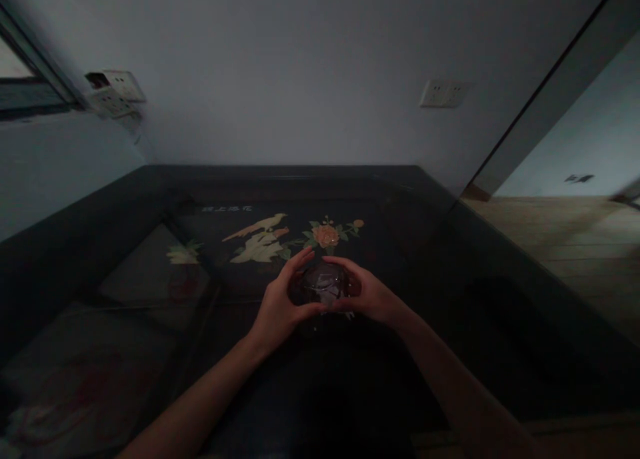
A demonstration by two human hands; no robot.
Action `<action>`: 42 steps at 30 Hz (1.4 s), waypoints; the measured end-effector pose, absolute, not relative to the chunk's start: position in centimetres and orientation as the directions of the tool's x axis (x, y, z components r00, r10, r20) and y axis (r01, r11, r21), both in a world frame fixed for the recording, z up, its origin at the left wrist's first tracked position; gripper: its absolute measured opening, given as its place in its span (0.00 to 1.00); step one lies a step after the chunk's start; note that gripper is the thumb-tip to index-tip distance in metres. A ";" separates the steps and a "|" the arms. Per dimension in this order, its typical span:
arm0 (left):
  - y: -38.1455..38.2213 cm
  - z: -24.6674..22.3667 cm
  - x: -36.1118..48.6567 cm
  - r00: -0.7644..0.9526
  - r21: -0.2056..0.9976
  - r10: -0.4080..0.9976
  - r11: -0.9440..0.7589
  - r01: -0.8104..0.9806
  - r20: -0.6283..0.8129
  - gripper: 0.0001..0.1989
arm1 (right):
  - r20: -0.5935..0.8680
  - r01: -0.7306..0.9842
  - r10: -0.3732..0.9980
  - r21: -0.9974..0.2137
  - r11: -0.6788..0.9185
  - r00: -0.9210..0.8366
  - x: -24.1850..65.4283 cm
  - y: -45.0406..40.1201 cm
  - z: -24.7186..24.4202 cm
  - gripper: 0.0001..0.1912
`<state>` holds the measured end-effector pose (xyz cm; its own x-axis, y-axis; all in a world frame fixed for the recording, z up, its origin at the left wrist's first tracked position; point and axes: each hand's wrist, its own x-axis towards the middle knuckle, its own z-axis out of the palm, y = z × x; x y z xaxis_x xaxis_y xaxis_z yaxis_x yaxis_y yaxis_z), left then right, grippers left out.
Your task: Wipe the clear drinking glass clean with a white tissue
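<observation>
Near the middle of the dark tabletop, a small round object [326,287] with a dark, shiny, glass-like surface sits between both hands. Light glints off its top, and a reddish tint shows at its right side. My left hand [290,293] curves round its left side, thumb across the near edge. From the right, my right hand [367,291] wraps it in the same way, its thumb almost meeting the left one. The fingers cover the object's sides, and the dim light hides its exact kind.
A glossy black table [400,352] reflects the window at left. Its top bears a picture of a bird [260,229] and an orange flower [325,235]. Wall sockets [443,93] are on the back wall, with more sockets [117,92] in the left corner. Pale floor [565,232] lies right.
</observation>
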<state>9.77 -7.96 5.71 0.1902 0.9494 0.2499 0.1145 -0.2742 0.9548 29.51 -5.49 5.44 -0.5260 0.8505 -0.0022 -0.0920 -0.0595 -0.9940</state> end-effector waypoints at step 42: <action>-6.1 5.3 10.4 0.209 0.921 0.970 0.190 -0.341 -0.122 0.27 | 0.180 -0.453 0.977 -0.885 0.110 -0.114 28.1 -5.5 5.3 0.23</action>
<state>10.41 -6.08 5.29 0.2090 0.9702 -0.1224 -0.3408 0.1895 0.9208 28.14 -5.48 5.25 -0.1139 0.9770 0.1803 -0.4532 0.1104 -0.8846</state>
